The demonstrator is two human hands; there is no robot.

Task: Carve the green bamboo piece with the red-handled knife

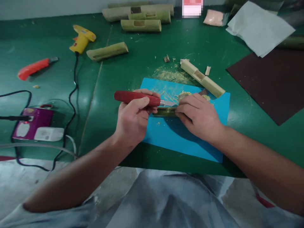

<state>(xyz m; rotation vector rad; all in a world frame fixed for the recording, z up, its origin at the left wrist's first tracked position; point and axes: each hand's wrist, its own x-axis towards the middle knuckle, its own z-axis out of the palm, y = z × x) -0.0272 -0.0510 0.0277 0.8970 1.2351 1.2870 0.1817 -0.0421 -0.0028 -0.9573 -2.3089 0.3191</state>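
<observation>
My left hand (134, 117) is closed around the red handle of a carving knife (137, 98), whose short metal blade points right. Below the blade lies a dark green piece of bamboo (165, 112) with a slot along its top. My right hand (199, 114) pinches the right end of this piece, close to the knife tip. The left fingertips are near the other end; whether they touch it I cannot tell. Under both hands is a blue sheet (185, 144). A heap of pale shavings (184, 96) sits just behind the right hand.
A notched bamboo piece (201, 77) overlaps the sheet's far edge. Several bamboo tubes (141, 26) stand at the back. To the left are a yellow glue gun (82, 39), a red utility knife (35, 68) and a purple power box (35, 122) with cables. Brown sandpaper-like sheet (270, 85) lies right.
</observation>
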